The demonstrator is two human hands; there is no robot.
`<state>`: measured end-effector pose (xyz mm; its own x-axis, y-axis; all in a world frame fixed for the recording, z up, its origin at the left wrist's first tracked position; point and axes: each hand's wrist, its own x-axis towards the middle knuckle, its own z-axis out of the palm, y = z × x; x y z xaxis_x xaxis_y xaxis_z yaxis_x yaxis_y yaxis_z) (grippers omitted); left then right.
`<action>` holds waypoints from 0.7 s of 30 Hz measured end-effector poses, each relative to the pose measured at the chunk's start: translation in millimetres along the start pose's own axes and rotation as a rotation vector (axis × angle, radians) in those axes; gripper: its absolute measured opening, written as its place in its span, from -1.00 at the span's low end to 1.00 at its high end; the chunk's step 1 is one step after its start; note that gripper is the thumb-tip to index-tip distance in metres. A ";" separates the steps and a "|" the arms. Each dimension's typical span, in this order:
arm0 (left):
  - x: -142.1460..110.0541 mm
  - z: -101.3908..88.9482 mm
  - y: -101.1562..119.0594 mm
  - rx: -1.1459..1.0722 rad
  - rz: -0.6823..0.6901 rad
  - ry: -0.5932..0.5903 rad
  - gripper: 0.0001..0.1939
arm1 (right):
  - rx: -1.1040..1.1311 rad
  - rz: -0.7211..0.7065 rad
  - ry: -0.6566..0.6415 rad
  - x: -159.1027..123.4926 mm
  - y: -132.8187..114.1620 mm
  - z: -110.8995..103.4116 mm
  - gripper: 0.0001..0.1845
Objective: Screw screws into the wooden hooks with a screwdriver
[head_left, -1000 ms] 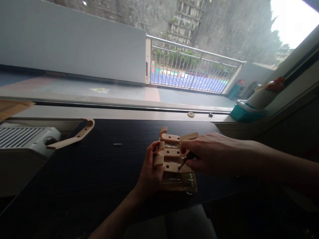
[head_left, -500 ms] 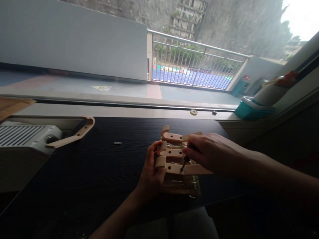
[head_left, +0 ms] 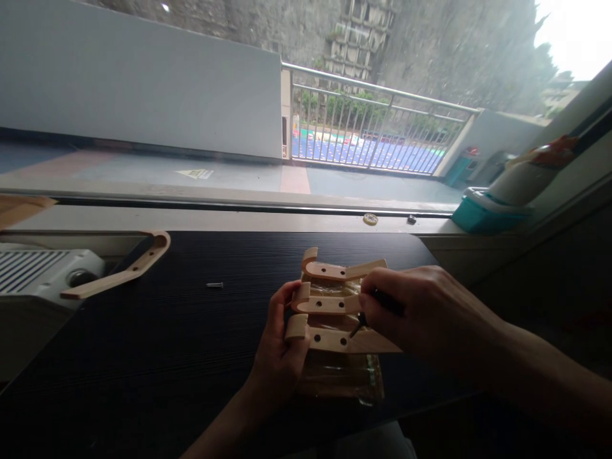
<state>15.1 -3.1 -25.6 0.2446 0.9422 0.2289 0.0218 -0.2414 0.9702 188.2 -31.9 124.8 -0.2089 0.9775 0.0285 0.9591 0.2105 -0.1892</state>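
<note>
From your head, the one camera faces forward and down, with your left hand [head_left: 281,354] and right hand [head_left: 421,309] near and the railing [head_left: 381,131] far.

There are four curved, pale wooden hooks [head_left: 329,341], three grouped and one apart, with eight round dark holes [head_left: 317,338] among them, two per hook; one dark, thin-shafted hand tool [head_left: 358,323]; one shiny, amber, plastic-wrapped bundle [head_left: 339,377]; one yellow-rimmed round disc [head_left: 370,218]; one lidded teal box [head_left: 490,213]; and two bare hands, one left [head_left: 281,354], one right [head_left: 414,303].
</note>
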 end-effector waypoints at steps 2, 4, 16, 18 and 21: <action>-0.2 0.0 -0.4 0.007 0.007 0.003 -0.41 | 0.022 -0.002 0.005 0.0 1.8 2.6 -0.68; -0.3 -0.2 -0.5 0.026 0.018 0.003 -0.41 | 0.041 -0.017 0.016 -0.5 3.6 5.1 -0.69; -0.3 0.4 -0.8 0.018 0.014 0.012 -0.41 | -0.008 -0.058 0.043 2.0 4.1 14.6 -0.72; -0.3 0.5 -0.5 0.012 0.019 0.007 -0.42 | -0.028 -0.073 0.026 2.1 3.8 15.8 -0.73; -0.4 0.5 -0.5 0.014 0.031 0.005 -0.41 | -0.054 -0.131 0.003 0.3 3.3 14.5 -0.72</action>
<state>15.4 -3.5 -26.2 0.2403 0.9355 0.2589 0.0280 -0.2733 0.9615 188.5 -31.2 109.9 -0.3322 0.9418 0.0522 0.9327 0.3362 -0.1309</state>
